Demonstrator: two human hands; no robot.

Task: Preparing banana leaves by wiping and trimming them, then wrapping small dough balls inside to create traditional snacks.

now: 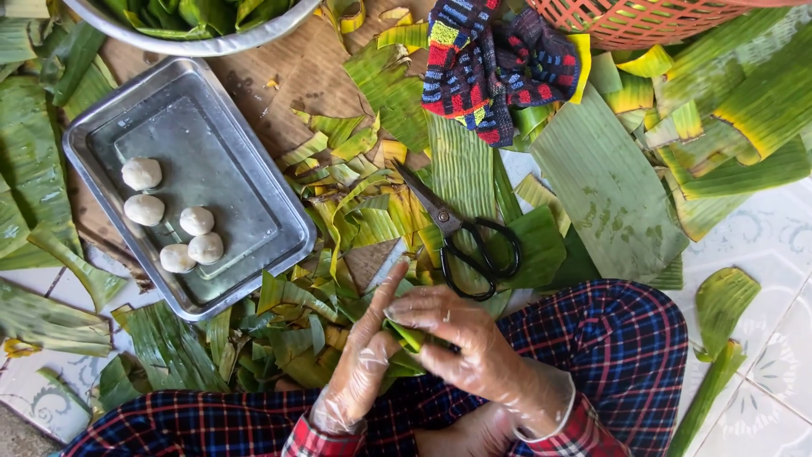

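Note:
Both my hands wear clear plastic gloves and meet low in the middle of the view. My left hand [364,360] and my right hand [474,338] together grip a small folded green banana leaf parcel [408,337], fingers pressed on its folds. The parcel sits above my lap, which is covered in dark plaid cloth [609,338]. Black-handled scissors [461,237] lie on leaf scraps just beyond my right hand. A metal tray [245,152] to the left holds several white dough balls [186,233].
Cut banana leaf scraps [338,211] cover the floor around me. Wide leaf pieces [605,186] lie to the right. A striped cloth [491,63] and an orange plastic basket [643,21] sit at the top. A metal bowl of leaves [194,21] is top left.

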